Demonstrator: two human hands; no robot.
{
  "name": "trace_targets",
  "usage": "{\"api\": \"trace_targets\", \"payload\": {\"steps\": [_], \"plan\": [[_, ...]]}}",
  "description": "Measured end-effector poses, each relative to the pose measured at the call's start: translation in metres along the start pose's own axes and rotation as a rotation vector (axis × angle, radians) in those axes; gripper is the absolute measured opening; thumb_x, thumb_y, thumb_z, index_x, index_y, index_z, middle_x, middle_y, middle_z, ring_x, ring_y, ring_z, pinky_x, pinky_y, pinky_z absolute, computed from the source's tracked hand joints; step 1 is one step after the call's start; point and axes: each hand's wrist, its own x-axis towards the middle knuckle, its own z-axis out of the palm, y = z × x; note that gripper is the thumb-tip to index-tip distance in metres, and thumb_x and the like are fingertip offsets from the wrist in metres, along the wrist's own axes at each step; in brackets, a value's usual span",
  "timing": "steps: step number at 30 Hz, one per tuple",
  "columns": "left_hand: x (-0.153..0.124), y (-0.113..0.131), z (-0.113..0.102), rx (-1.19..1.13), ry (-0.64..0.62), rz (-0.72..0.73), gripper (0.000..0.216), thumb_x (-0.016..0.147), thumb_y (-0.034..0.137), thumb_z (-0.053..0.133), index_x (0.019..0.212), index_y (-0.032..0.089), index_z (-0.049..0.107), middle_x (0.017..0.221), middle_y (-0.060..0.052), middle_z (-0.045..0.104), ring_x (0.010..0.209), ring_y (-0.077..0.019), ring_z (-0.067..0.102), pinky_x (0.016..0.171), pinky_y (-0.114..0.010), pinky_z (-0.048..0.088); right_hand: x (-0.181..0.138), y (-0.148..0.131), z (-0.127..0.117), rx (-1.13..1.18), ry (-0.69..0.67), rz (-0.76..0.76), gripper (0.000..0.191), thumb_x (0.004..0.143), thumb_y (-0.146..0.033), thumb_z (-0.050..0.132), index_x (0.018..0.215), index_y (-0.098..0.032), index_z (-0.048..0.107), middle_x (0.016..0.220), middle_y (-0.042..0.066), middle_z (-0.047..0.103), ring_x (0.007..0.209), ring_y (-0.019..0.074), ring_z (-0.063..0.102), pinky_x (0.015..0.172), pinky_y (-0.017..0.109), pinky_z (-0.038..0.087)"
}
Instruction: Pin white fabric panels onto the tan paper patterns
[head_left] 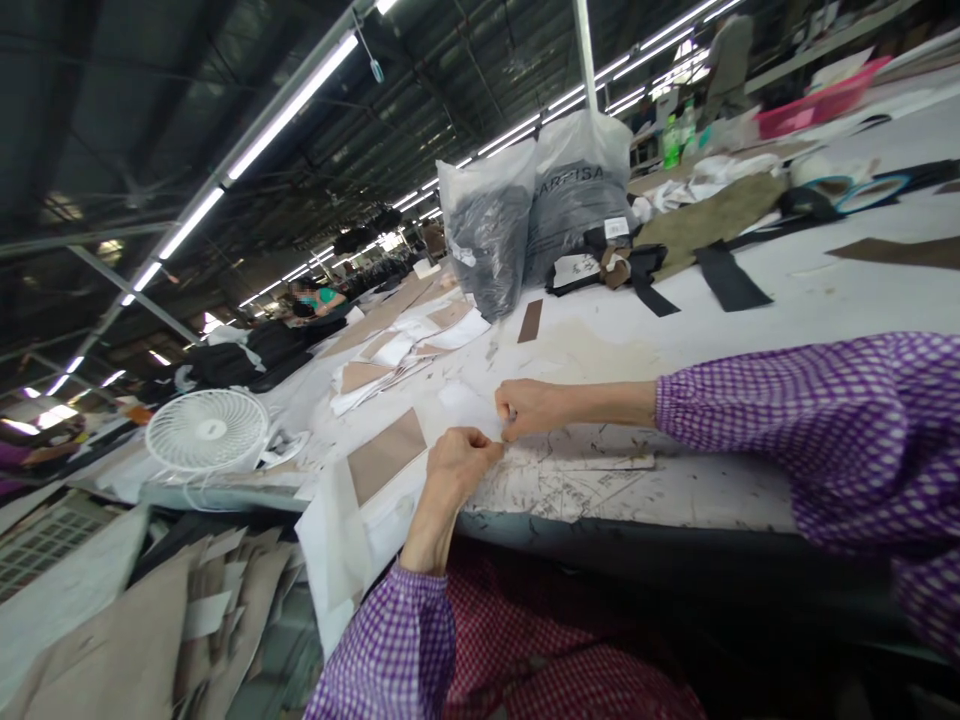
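Both hands are close together above the white worktable [570, 490]. My left hand [459, 468] is closed in a pinch, its fingertips pointing right towards the other hand. Curled just beyond it, my right hand [526, 408] has thumb and fingers pressed together. Whatever lies between the fingertips is too small or hidden to name. Left of my left hand, a flat taupe piece of material [388, 455] rests on white sheets [337, 540] that hang over the table edge. A pale, thin scrap [459, 396] lies just behind the hands.
Behind are layered white and tan pieces [409, 340], a small brown strip [529, 321] and filled clear plastic bags [491, 225]. A white fan [207, 430] stands left. Dark strips [731, 277] and scissors [872, 192] lie right. Stacked tan pieces [112, 640] sit below left.
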Motion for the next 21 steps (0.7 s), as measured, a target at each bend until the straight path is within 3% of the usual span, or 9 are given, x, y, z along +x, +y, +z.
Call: {"api": "trace_targets", "payload": {"steps": [3,8,11,14,17,21], "plan": [[0.000,-0.001,0.001,-0.011,0.007,0.007,0.016,0.063,0.029,0.068,0.052,0.019,0.064,0.050,-0.002,0.057,0.057,-0.0180,0.056,0.051,-0.027,0.032,-0.003,0.007,0.003,-0.059,0.098,-0.062,0.027,0.070,-0.028,0.064,0.091,-0.016,0.053,0.097,0.008,0.056,0.080,0.0171,0.048,0.066,0.026,0.035],[-0.003,-0.001,-0.001,-0.026,0.016,0.024,0.018,0.065,0.031,0.068,0.053,0.019,0.064,0.052,-0.002,0.059,0.056,-0.0177,0.055,0.051,-0.027,0.033,0.003,0.019,-0.011,-0.066,0.059,-0.147,0.019,0.072,-0.027,0.065,0.086,-0.017,0.055,0.088,0.005,0.061,0.075,0.0159,0.051,0.063,0.025,0.033],[-0.003,0.004,0.004,-0.050,0.005,0.047,0.021,0.067,0.033,0.068,0.053,0.018,0.064,0.052,-0.002,0.059,0.056,-0.0173,0.054,0.051,-0.027,0.033,0.005,0.015,-0.025,-0.010,0.086,-0.291,0.008,0.078,-0.019,0.058,0.085,-0.016,0.057,0.082,0.003,0.062,0.070,0.0126,0.051,0.063,0.024,0.035],[-0.003,0.012,0.014,-0.093,-0.017,0.075,0.019,0.069,0.032,0.068,0.056,0.018,0.065,0.053,-0.002,0.059,0.056,-0.0165,0.053,0.051,-0.026,0.032,-0.001,0.007,-0.032,0.055,-0.113,-0.356,0.006,0.081,-0.016,0.054,0.087,-0.016,0.056,0.072,0.000,0.061,0.062,0.0103,0.050,0.060,0.022,0.035],[-0.004,0.016,0.016,-0.158,-0.066,0.095,0.017,0.070,0.029,0.067,0.058,0.017,0.067,0.053,-0.001,0.057,0.055,-0.0140,0.051,0.050,-0.025,0.031,-0.009,0.003,-0.031,0.072,-0.312,-0.222,0.005,0.081,-0.013,0.052,0.085,-0.015,0.054,0.067,-0.001,0.057,0.058,0.0105,0.050,0.054,0.022,0.035],[-0.009,0.009,-0.002,-0.293,-0.199,0.090,0.018,0.074,0.031,0.065,0.070,0.015,0.073,0.053,0.001,0.058,0.049,-0.0101,0.047,0.050,-0.024,0.034,-0.014,0.001,-0.032,0.112,-0.357,-0.114,0.002,0.082,-0.015,0.051,0.082,-0.015,0.053,0.068,0.000,0.056,0.057,0.0107,0.050,0.052,0.023,0.036]]}}
